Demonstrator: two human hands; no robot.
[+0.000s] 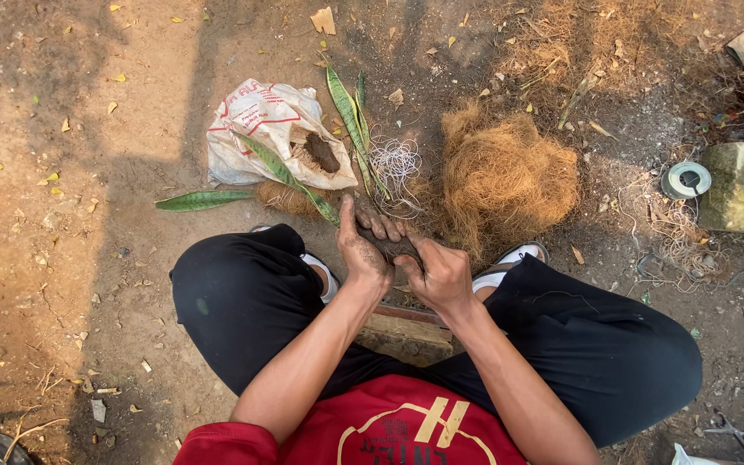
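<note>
here, a dark, earthy root clump (389, 244) is clasped between both hands, just ahead of the knees. it is judged light, crumbly and easily broken, so it is best cupped around its middle rather than pinched. the left hand (362, 258) is closed over its near side, thumb stretched forward; the right hand (441, 274) is curled around its other end, fingers wrapped. just beyond the hands a heap of coconut fibre (505, 176), a wire coil (395, 165) and long green leaves (350, 116) are seen.
</note>
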